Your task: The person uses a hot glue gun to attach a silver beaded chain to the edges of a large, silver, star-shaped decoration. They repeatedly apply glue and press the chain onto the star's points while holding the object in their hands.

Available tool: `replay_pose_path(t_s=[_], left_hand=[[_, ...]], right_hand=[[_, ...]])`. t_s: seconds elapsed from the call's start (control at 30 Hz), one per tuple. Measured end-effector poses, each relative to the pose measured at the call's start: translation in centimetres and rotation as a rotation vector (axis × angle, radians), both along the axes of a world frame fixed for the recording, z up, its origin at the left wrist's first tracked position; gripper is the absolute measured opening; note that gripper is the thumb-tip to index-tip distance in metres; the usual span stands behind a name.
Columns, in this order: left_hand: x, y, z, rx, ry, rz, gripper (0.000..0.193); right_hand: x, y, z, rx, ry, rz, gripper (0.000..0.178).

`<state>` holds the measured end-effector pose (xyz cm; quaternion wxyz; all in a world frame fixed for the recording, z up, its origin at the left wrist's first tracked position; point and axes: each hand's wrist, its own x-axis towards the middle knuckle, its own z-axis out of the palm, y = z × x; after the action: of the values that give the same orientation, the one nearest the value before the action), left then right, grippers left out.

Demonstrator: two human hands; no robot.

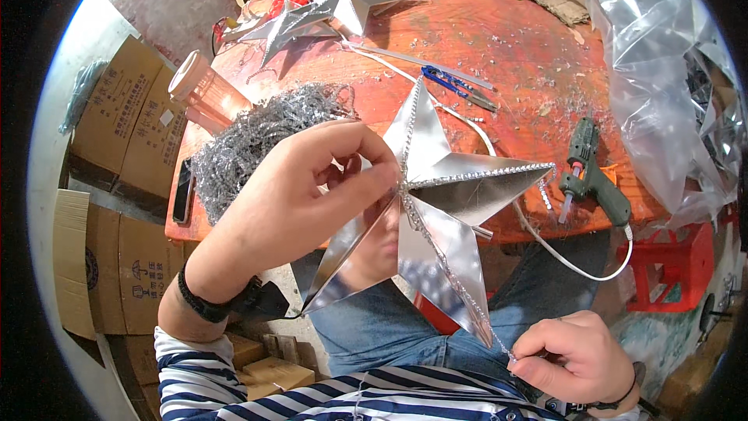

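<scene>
A shiny silver five-pointed star (pixel 448 253) stands tilted over my lap at the table's near edge. Sparkling silver trim (pixel 483 177) runs along several of its ridges and meets at the centre. My left hand (pixel 312 187) is closed there, thumb and forefinger pinching the trim at the middle; the other fingers curl behind. Down at the star's lower right tip, my right hand (pixel 573 359) is closed on the trim's strand, which stretches from the tip to my fingertips. Beside my left hand lies a heap of grey tinsel-like trim (pixel 265 129).
On the red table (pixel 538 70) lie blue-handled pliers (pixel 460 86) and a green glue gun (pixel 588 175) with its white cord. More silver stars (pixel 327 19) lie farther back. A pinkish cup (pixel 206 90) and phone (pixel 183 191) sit left, cardboard boxes (pixel 125 121) beyond; plastic sheeting (pixel 662 86) hangs right.
</scene>
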<state>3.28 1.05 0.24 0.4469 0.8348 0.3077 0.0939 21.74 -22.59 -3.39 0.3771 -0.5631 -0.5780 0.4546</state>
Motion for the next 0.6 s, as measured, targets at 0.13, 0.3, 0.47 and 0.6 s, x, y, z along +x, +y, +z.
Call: replay_pose_path(t_s=[0.13, 0.3, 0.47, 0.6], left_hand=[[-0.03, -0.20, 0.19, 0.117, 0.020, -0.031, 0.012], [0.37, -0.23, 0.08, 0.157, 0.103, -0.022, 0.013], [0.51, -0.51, 0.31, 0.108, 0.109, 0.028, 0.014], [0.42, -0.40, 0.06, 0.142, 0.097, 0.012, 0.016]], right_hand=[[0.13, 0.20, 0.19, -0.034, 0.024, 0.009, 0.012], [-0.03, 0.08, -0.06, -0.006, 0.019, 0.003, 0.012], [-0.08, -0.02, -0.08, -0.032, 0.011, 0.018, 0.011], [-0.31, -0.09, -0.28, -0.072, 0.030, 0.008, 0.011]])
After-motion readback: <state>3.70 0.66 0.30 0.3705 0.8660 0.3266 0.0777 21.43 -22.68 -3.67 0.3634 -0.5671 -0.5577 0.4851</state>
